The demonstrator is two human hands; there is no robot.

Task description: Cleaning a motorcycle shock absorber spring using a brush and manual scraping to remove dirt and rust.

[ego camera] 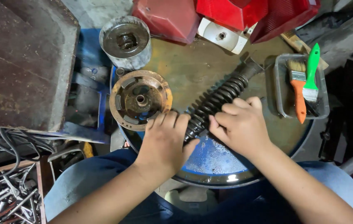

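Note:
A black shock absorber with a coil spring (222,94) lies slanted across the top of a blue metal drum (214,166), its upper end pointing to the far right. My left hand (165,139) is wrapped around its lower end. Just to the right, my right hand (241,124) is closed over the spring's middle part. A rusty round rotor with a hub (140,99) lies beside my left hand, touching distance from my fingers.
A clear plastic tray (281,89) holds an orange brush (298,89) and a green brush (311,72). A metal can (126,41) stands at the back, next to red plastic covers (226,14). A dark rusty block (23,62) is on the left. Loose tools (6,199) fill a box at lower left.

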